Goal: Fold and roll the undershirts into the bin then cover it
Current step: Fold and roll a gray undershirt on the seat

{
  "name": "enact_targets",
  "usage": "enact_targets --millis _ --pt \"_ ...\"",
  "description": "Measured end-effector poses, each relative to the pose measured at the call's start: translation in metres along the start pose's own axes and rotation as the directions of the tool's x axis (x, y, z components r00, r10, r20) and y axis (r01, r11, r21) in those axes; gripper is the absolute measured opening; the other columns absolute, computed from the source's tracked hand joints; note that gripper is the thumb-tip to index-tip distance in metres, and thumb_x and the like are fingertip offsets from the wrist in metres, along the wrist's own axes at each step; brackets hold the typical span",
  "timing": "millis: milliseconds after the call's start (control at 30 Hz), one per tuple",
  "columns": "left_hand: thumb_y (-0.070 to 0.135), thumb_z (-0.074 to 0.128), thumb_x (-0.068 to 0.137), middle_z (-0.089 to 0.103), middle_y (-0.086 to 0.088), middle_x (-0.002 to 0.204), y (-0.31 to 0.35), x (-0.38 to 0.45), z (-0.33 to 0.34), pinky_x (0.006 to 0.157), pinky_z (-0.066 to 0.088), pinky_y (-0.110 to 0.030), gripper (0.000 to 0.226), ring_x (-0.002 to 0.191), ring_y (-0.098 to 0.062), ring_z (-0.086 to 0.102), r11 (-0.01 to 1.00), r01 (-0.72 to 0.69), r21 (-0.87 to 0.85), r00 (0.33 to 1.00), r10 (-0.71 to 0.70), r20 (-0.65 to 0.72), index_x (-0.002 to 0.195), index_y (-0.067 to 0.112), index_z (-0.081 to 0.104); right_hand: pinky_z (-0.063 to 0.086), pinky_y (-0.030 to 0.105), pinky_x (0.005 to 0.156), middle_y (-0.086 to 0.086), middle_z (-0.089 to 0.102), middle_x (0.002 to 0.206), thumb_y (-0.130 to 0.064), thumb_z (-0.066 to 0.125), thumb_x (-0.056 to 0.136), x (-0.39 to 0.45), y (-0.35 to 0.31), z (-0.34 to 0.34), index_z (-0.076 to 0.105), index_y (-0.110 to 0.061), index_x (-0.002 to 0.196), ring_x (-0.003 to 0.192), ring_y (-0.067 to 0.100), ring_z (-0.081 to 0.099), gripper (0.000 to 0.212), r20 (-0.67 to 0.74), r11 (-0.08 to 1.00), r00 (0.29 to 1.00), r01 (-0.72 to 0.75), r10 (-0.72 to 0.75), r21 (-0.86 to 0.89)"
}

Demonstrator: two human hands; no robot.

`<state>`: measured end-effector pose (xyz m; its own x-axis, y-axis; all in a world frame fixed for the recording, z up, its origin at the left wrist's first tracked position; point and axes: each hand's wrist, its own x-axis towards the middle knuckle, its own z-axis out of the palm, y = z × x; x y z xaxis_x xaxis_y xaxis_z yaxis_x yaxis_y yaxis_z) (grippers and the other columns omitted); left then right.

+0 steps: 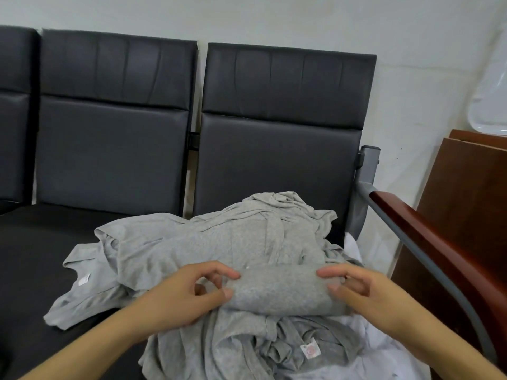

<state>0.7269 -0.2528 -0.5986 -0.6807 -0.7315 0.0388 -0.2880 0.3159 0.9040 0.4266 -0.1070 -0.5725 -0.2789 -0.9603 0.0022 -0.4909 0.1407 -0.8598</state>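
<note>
Rolling is underway on one grey undershirt (277, 292), a half-formed roll pinched at its ends between the curled fingers of the left hand (192, 294) and right hand (365, 294), loose undershirts (247, 349) heaped beneath; no bin visible.

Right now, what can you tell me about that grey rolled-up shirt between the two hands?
The rolled undershirt is heathered grey, soft knit by its look, wound into a fat tube lying crosswise on the heap of loose grey undershirts on the black seat. The left hand pinches its left end, the right hand its right end, fingers curled. Its far edge still runs into flat, unrolled cloth.
</note>
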Motion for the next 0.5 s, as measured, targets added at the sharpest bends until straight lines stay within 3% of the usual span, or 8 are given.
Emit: enact_targets --millis 67,167,233,367,500 --pt "0.037 0.080 0.089 0.061 0.015 0.109 -0.003 0.001 -0.003 0.061 0.050 -0.020 0.030 0.061 -0.006 0.055 0.990 -0.029 0.136 1.000 0.029 0.006 0.113 0.051 0.069 0.053 0.014 0.079 -0.008 0.078 0.095 -0.024 0.077 0.091 -0.003 0.000 -0.002 0.069 -0.038 0.120 0.088 0.011 0.072 0.033 0.085 0.999 0.996 0.005 0.000 -0.054" --pt "0.051 0.080 0.084 0.053 0.019 0.124 -0.008 0.004 -0.004 0.082 0.054 -0.018 0.038 0.082 -0.007 0.067 0.963 -0.059 0.263 0.998 0.052 0.034 0.116 0.061 0.061 0.048 0.013 0.078 -0.034 0.068 0.089 -0.036 0.082 0.086 -0.005 0.002 -0.002 0.059 -0.051 0.126 0.082 -0.007 0.064 0.048 0.149 0.966 0.989 0.049 -0.011 -0.253" --pt "0.055 0.078 0.084 0.054 0.024 0.127 -0.006 0.008 -0.007 0.088 0.055 -0.022 0.034 0.087 -0.008 0.068 0.968 -0.062 0.241 0.998 0.053 0.043 0.115 0.059 0.063 0.051 0.015 0.078 -0.029 0.068 0.085 -0.047 0.080 0.084 -0.002 0.001 -0.006 0.058 -0.055 0.125 0.083 -0.003 0.066 0.047 0.117 0.949 0.992 0.076 -0.041 -0.307" --pt "0.050 0.084 0.081 0.057 0.033 0.128 0.002 0.015 -0.016 0.092 0.058 -0.033 0.048 0.089 -0.013 0.071 0.976 -0.057 0.211 0.984 0.019 0.178 0.123 0.053 0.061 0.054 0.018 0.081 -0.014 0.071 0.091 -0.045 0.082 0.083 0.010 -0.016 -0.014 0.059 -0.054 0.122 0.089 0.001 0.068 0.046 0.118 0.936 0.991 0.100 -0.063 -0.338" --pt "0.049 0.084 0.081 0.054 0.040 0.121 0.002 0.020 -0.012 0.090 0.057 -0.025 0.053 0.088 -0.007 0.070 0.936 -0.083 0.341 0.973 0.003 0.230 0.124 0.061 0.055 0.045 0.010 0.080 -0.026 0.057 0.107 -0.053 0.081 0.081 0.012 -0.023 -0.006 0.046 -0.062 0.126 0.097 -0.015 0.055 0.058 0.202 0.793 0.979 0.150 -0.035 -0.591"
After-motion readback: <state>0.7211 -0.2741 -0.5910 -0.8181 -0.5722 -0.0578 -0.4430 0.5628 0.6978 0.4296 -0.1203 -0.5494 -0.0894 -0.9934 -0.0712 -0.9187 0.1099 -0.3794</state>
